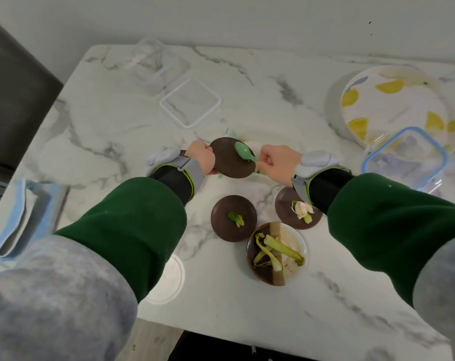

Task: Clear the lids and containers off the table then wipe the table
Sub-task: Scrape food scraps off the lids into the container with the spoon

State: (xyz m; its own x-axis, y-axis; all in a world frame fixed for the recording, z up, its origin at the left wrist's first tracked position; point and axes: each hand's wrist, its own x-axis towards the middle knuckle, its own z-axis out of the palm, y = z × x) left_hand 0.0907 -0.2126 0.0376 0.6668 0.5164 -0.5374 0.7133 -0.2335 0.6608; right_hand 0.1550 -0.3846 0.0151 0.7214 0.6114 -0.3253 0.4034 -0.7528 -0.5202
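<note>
My left hand (201,158) grips a small dark brown plate (230,162) by its left edge, held above the marble table (247,308). My right hand (278,162) pinches the handle of a green spoon (243,151) whose bowl rests on that plate. A clear square lid (190,101) lies beyond the hands. A clear container (153,63) stands at the far left. A blue-rimmed lid (406,158) lies at the right, overlapping a lemon-patterned plate (393,105). A round white lid (169,280) shows under my left sleeve.
Two more brown plates (232,218) (289,204) with food scraps and a bowl of vegetable peelings (277,254) sit near the front. A blue cloth or lid (20,217) lies at the left edge. A dark appliance (12,87) stands beyond the table's left side.
</note>
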